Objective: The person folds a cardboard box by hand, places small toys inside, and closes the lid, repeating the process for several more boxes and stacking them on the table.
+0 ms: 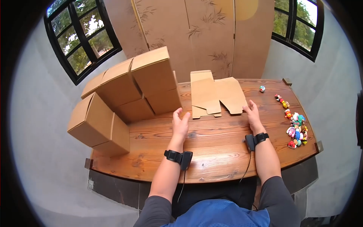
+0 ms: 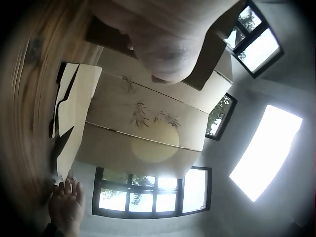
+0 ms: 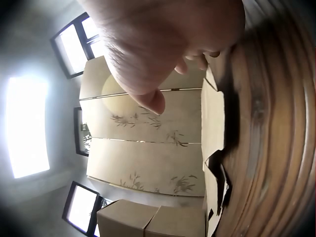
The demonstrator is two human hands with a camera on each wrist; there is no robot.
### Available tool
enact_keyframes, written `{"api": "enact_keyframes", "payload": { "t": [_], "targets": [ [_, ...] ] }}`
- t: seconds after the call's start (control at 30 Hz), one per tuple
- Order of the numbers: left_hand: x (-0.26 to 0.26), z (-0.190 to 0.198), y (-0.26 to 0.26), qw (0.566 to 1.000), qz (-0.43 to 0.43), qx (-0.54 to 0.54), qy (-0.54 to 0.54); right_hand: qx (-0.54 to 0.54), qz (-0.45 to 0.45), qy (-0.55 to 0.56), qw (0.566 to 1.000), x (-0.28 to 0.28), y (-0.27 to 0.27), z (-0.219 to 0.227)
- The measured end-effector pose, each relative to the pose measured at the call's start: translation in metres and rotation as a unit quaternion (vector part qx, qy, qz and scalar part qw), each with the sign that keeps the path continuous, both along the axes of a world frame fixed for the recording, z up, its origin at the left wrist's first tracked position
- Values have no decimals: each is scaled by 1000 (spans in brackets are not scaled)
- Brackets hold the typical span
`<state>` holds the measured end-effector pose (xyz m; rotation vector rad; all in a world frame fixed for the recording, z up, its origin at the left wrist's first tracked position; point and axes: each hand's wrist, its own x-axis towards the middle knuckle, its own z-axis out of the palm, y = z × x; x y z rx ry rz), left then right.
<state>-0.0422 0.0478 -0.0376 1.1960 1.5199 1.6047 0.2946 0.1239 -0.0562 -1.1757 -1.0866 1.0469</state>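
A flattened cardboard box [image 1: 217,94] lies on the wooden table in front of the person, its flaps and slots spread toward them. To its left, the left hand [image 1: 180,123] is held with fingers relaxed and nothing between them. The right hand [image 1: 254,115] is at the box's right corner, fingertips right at the edge, fingers loosely extended. In the left wrist view the cardboard sheet [image 2: 76,108] stands side-on beyond the left hand [image 2: 168,44]. The right wrist view has the right hand [image 3: 163,44] close over the sheet's edge [image 3: 212,118], with part of the fingers hidden.
Several folded cardboard boxes [image 1: 121,83] are stacked at the table's left. Small colourful toy figures [image 1: 297,130] cluster along the right edge, with a small round toy [image 1: 262,89] farther back. A folding screen [image 1: 208,38] stands behind the table [image 1: 211,159]. Cables hang from both wrist cameras.
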Motion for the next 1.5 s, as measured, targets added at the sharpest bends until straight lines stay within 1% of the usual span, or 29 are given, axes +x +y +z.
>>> {"api": "enact_keyframes", "payload": {
  "t": [0.03, 0.07, 0.1, 0.13, 0.17, 0.2, 0.3, 0.33, 0.4, 0.43, 0.47, 0.5, 0.53, 0.6, 0.67, 0.73, 0.77, 0.87, 0.9, 0.97, 1.0, 1.07, 1.13, 1.2, 1.23, 1.27, 1.33, 1.4, 1.5],
  "targets": [
    [1, -21, 9, 998, -8, -30, 49, -1, 1, 12, 1000, -3, -1, 5],
    [8, -16, 7, 999, -12, -28, 44, -1, 1, 23, 1000, -3, 0, 9],
    [13, -13, 3, 978, -10, -103, 180, 11, 20, 22, 999, -1, 6, 0],
    [18, -8, -2, 933, -9, -177, 313, 7, 16, 19, 1000, -2, 4, 5],
    [21, -8, -2, 941, -30, -168, 294, -5, 34, 9, 999, -6, -1, 15],
    [20, -10, 0, 928, -41, -177, 325, -18, 53, 1, 998, -10, -4, 18],
    [18, -15, -4, 905, -83, -154, 387, -6, 9, -26, 1000, -11, 3, 5],
    [16, -17, -4, 905, -91, -145, 390, -10, 6, -27, 1000, -12, 1, 4],
    [13, -19, -3, 912, -88, -118, 382, 12, -49, -84, 995, -13, -1, 6],
    [11, -22, -2, 933, -94, -82, 339, 11, -48, -84, 995, -12, 1, 1],
    [9, -27, -2, 950, -97, -45, 294, 37, -59, -71, 995, -12, 4, -3],
    [7, -40, 3, 958, -64, 9, 278, 63, -68, -59, 994, -12, 6, -7],
    [6, -44, 5, 959, -59, 8, 278, 63, -63, -59, 994, -14, 2, -4],
    [4, -52, 11, 984, -78, 18, 162, 110, -48, 14, 993, -17, -8, 3],
    [5, -49, 9, 986, -59, 39, 149, 129, -39, 9, 991, -19, -20, 15],
    [4, -41, 7, 979, -86, -17, 186, 125, -65, -71, 988, -21, -34, 33],
    [6, -34, 3, 974, -90, -42, 203, 200, -72, -66, 975, -23, -30, 28],
    [15, -19, -7, 952, -76, -36, 293, 245, -8, -66, 967, -32, -43, 38],
    [14, -23, -5, 955, -69, -37, 286, 259, 9, -80, 962, -37, -50, 43],
    [14, -28, -4, 930, -32, 64, 361, 288, 21, -119, 950, -47, -61, 52],
    [14, -31, -4, 931, -29, 61, 358, 317, 23, -150, 936, -51, -65, 53],
    [17, -16, -9, 973, -53, -32, 221, 318, 37, -162, 934, -56, -71, 56],
    [16, -25, -3, 977, -38, -16, 209, 323, 68, -207, 921, -62, -81, 61],
    [12, -30, 3, 991, -56, -55, 109, 317, 88, -212, 920, -65, -83, 61],
    [12, -30, 3, 992, -38, -10, 117, 329, 84, -237, 910, -67, -85, 63],
    [11, -29, 2, 992, -38, -10, 117, 342, 81, -262, 899, -69, -86, 64],
    [9, -26, 0, 993, -22, 55, 107, 333, 98, -287, 892, -65, -82, 58],
    [11, -23, -3, 992, -5, 65, 104, 250, 98, -299, 916, -65, -80, 54],
    [7, -32, 5, 982, 12, 110, 151, 203, 100, -329, 917, -58, -67, 37]
  ]
}}
